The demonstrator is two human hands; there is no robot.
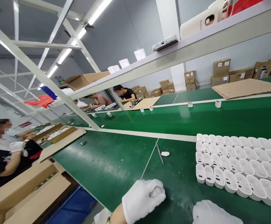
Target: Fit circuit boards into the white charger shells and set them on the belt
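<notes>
My left hand (143, 199), in a white glove, rests on the green tabletop (177, 174) near the front. Its fingers are curled in and nothing shows between them. My right hand (214, 213), also gloved in white, is at the bottom edge of the view; its fingers are hidden. Beyond my left hand lie tweezers (159, 152) and, just right of them, a small flat white piece (165, 153). To the right stand rows of white oval plastic housings (230, 182), open at the top; several show a small dark rectangle inside. My right hand is apart from them.
A green conveyor belt (172, 116) runs behind the table, carrying a few white housings (217, 104). A shelf (149, 63) hangs above it. At left are an open cardboard box (16, 193), a blue bin (72, 207) and a co-worker (7, 161). A small circuit board (83, 143) lies on the table.
</notes>
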